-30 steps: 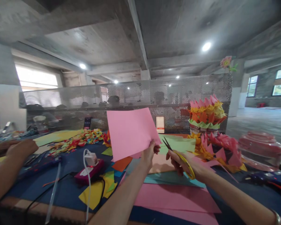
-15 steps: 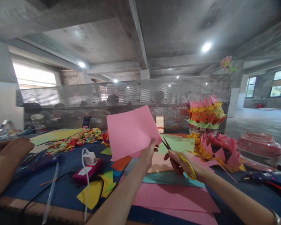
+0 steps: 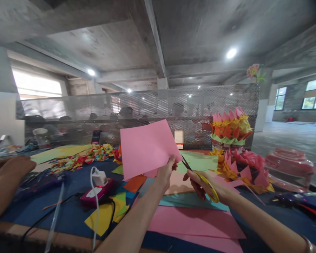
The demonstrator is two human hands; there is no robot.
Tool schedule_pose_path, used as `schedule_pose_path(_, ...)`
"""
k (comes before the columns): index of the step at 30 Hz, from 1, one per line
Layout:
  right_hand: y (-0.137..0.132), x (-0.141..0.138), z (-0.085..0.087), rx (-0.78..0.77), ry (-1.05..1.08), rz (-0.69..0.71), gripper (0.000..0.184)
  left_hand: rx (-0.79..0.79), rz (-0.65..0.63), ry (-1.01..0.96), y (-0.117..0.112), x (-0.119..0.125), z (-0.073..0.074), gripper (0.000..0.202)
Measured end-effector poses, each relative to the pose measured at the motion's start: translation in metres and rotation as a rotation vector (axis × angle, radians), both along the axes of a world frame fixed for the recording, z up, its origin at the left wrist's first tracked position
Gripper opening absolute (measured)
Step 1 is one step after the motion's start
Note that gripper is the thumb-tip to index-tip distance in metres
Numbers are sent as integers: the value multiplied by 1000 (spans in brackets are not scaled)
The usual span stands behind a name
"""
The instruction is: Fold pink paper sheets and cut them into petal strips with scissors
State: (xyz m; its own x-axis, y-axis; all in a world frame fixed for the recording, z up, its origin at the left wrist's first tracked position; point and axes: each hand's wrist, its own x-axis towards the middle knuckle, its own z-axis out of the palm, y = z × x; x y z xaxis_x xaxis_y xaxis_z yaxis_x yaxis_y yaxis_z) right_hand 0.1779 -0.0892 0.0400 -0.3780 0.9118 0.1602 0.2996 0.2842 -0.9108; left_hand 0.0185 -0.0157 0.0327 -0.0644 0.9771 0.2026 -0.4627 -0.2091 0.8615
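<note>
Pinched at its lower right corner, a pink sheet of paper [image 3: 149, 147] is held up by my left hand [image 3: 167, 172] over the table. My right hand [image 3: 200, 184] grips a pair of scissors [image 3: 209, 186] with yellow handles. Their dark blades lie at the right edge of the sheet, close to my left fingertips; whether they cut into it I cannot tell. Below my hands lie loose sheets: a light green sheet [image 3: 200, 161], a teal sheet [image 3: 192, 202] and a pink sheet [image 3: 195, 221].
At far left are another person's hands [image 3: 17, 167]. A purple power strip [image 3: 102, 191] with a white plug stands on the blue cloth. Paper scraps [image 3: 86, 158] lie behind it. To the right are folded paper petals [image 3: 234, 165], a clear jar [image 3: 289, 172] and a glue gun [image 3: 302, 200].
The scissors blades look closer together than before and stay at the sheet's edge. The view has shifted slightly; the sheet and both my hands keep nearly the same places.
</note>
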Motion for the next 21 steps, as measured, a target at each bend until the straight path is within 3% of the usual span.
schedule_pose_path(3,-4,-3,6,15,5,-33,49,-16,-47,-6,-5,2,0,33)
schedule_pose_path(8,-9,-6,14,69,28,-17,47,-75,-350,-142,-12,3,4,24)
schedule_pose_path(14,-8,-8,10,79,127,50,50,-62,-628,-232,-18,1,12,21)
schedule_pose_path(18,-8,-10,8,5,216,131,56,-42,-700,-285,-22,-1,14,18)
schedule_pose_path(21,-8,-12,6,-5,235,171,56,-101,-639,-281,-22,-1,13,15)
